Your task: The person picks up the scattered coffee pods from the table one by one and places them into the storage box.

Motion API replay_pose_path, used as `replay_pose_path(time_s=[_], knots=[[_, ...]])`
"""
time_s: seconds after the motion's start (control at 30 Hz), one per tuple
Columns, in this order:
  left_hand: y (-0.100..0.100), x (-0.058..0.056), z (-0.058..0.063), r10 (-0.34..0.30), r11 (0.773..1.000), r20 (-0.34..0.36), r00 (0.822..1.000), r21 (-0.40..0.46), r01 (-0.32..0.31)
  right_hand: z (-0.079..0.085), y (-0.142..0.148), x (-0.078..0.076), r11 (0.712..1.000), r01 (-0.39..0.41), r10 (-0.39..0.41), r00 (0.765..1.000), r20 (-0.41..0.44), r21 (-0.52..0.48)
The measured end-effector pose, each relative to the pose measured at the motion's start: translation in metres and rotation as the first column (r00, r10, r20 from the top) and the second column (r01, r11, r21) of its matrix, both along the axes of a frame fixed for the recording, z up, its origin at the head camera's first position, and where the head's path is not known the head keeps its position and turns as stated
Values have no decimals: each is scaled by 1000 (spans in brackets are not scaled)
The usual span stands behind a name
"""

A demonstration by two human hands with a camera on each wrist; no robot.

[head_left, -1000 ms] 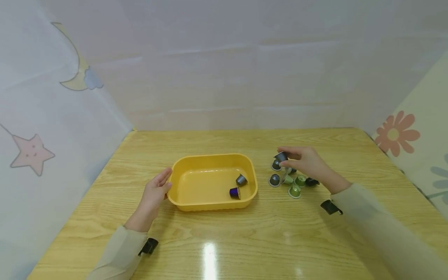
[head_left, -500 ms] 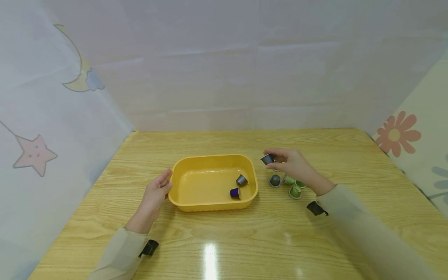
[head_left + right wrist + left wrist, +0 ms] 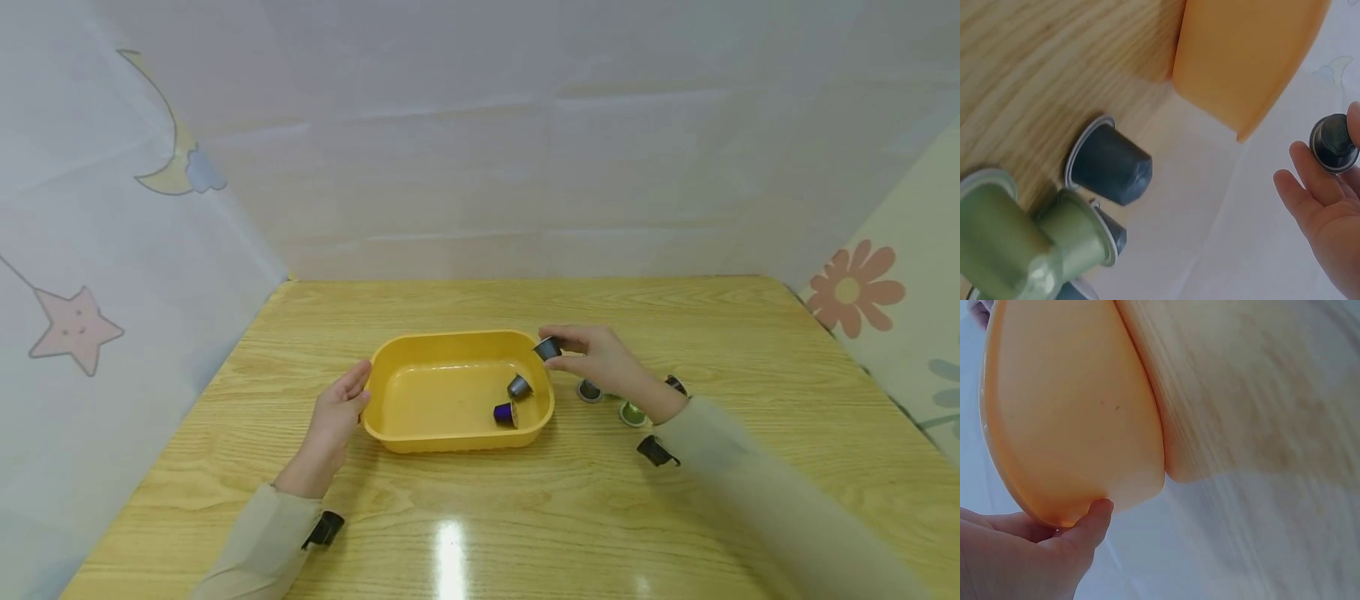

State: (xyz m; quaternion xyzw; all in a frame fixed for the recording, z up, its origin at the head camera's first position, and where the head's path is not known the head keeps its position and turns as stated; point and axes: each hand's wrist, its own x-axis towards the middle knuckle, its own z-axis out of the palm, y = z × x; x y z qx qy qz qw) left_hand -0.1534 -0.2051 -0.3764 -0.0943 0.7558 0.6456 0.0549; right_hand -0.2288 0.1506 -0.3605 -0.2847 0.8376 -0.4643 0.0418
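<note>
Between thumb and fingers, my right hand [image 3: 600,358] pinches a dark grey coffee capsule [image 3: 548,348] over the right rim of the yellow plastic tray [image 3: 450,441]. The right wrist view shows this held capsule [image 3: 1334,144] at the right edge. My left hand [image 3: 335,415] holds the tray's left end, its thumb [image 3: 1094,522] against the outer wall in the left wrist view. Inside the tray lie a grey capsule [image 3: 519,387] and a purple capsule [image 3: 505,413], both tipped on their sides towards the right end.
Right of the tray, more coffee capsules stand on the wooden table [image 3: 480,517], partly hidden by my right hand and wrist: a dark one [image 3: 1110,162], green ones [image 3: 1007,240] and others. White sheets with printed figures border the table at the back and sides.
My right hand has carried the dark grey capsule leftward from above the group of capsules to the tray's right rim. My left hand and the tray have stayed in place.
</note>
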Motion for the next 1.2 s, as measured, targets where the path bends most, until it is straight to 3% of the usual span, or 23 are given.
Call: replay_pose_path(time_s=[0.3, 1.0, 1.2], knots=[[1, -1, -2, 5, 1000, -10, 1000, 7, -5, -8, -18, 2, 1000, -29, 29, 998, 48, -2], [0, -2, -2, 17, 1000, -25, 1000, -14, -17, 3, -45, 5, 999, -49, 50, 998, 47, -18], [0, -2, -1, 25, 1000, -21, 999, -12, -25, 5, -56, 5, 998, -53, 50, 996, 77, 37]])
